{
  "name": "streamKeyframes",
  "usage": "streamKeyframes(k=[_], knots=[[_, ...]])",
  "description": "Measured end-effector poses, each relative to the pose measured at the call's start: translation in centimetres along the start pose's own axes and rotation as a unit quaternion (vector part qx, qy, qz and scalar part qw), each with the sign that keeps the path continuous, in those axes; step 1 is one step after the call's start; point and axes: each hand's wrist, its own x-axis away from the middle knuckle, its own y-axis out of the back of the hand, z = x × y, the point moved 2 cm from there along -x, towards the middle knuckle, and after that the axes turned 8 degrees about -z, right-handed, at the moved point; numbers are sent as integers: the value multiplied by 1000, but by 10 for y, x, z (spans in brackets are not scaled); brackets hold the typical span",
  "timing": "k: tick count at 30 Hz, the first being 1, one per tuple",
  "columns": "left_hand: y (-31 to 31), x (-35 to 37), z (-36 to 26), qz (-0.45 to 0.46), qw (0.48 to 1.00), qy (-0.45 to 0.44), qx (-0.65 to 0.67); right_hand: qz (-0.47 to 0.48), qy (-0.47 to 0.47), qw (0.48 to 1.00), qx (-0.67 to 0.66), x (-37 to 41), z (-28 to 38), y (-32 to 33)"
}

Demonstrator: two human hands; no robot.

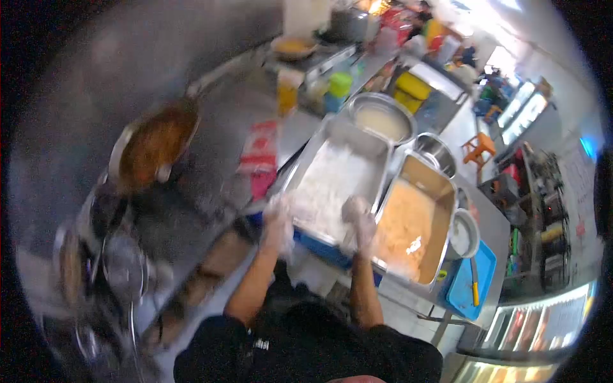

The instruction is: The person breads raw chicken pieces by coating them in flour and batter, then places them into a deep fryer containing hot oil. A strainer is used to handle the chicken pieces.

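A deep metal tray [332, 172] of white flour-like powder stands in front of me. My left hand [278, 220], in a clear plastic glove, is at its near left corner. My right hand [360, 220], also gloved, is at the near right corner, with a greyish patch at its fingertips that I cannot make out. Motion blur smears the fingers of both hands. Right beside the powder stands a second metal tray [445, 236] holding orange-brown liquid with lumps in it.
Behind the trays are a metal bowl [408, 115] of pale liquid and a metal pot [436, 153]. A blue tray [488, 268] with a yellow-handled knife [474, 290] lies to the right. A wok [156, 147] is on the left. A red packet [260, 150] lies on the counter.
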Motion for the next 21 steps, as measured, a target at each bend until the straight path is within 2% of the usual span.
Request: streamKeyframes(k=[1, 2, 3, 5, 6, 7, 9, 10, 11, 13, 15, 16, 17, 18, 19, 20, 21], knots=[[9, -1, -2, 5, 999, 23, 25, 1, -20, 999, 30, -6, -8, 3], [21, -1, -2, 12, 997, 53, 58, 28, 11, 992, -126, 7, 17, -2], [-7, 27, -51, -39, 998, -24, -51, 46, 39, 957, -285, 23, 55, -2], [-8, 38, -79, -79, 997, -16, 12, 107, -25, 939, -326, 43, 91, -11], [-1, 45, -85, -98, 994, -19, 46, 136, -28, 912, -387, 65, 118, -14], [5, 51, -85, -100, 994, -41, 22, 143, 54, 935, -321, 67, 91, -1], [38, 68, -108, -131, 985, -104, -31, 183, 131, 949, -221, 85, 97, -12], [65, 71, -115, -189, 947, -143, -217, 215, 172, 948, -158, 99, 112, -25], [81, 77, -133, -210, 940, -153, -220, 254, 202, 939, -117, 114, 126, -38], [92, 116, -197, -170, 945, -211, -185, 326, 237, 912, -77, 147, 145, -60], [100, 149, -254, -210, 844, -215, -445, 419, 29, 895, -151, 161, 134, -81], [105, 155, -279, -256, 810, -257, -462, 470, 6, 868, -159, 169, 138, -100], [112, 173, -302, -234, 889, -254, -302, 492, -16, 841, -225, 196, 139, -113], [131, 180, -316, -222, 912, -223, -262, 561, -117, 777, -260, 208, 139, -130], [148, 190, -340, -205, 934, -192, -221, 601, -125, 753, -236, 226, 150, -141], [161, 205, -369, -210, 880, -247, -347, 639, -130, 728, -210, 244, 161, -152], [183, 212, -396, -214, 836, -279, -422, 649, -40, 747, -137, 264, 195, -150]])
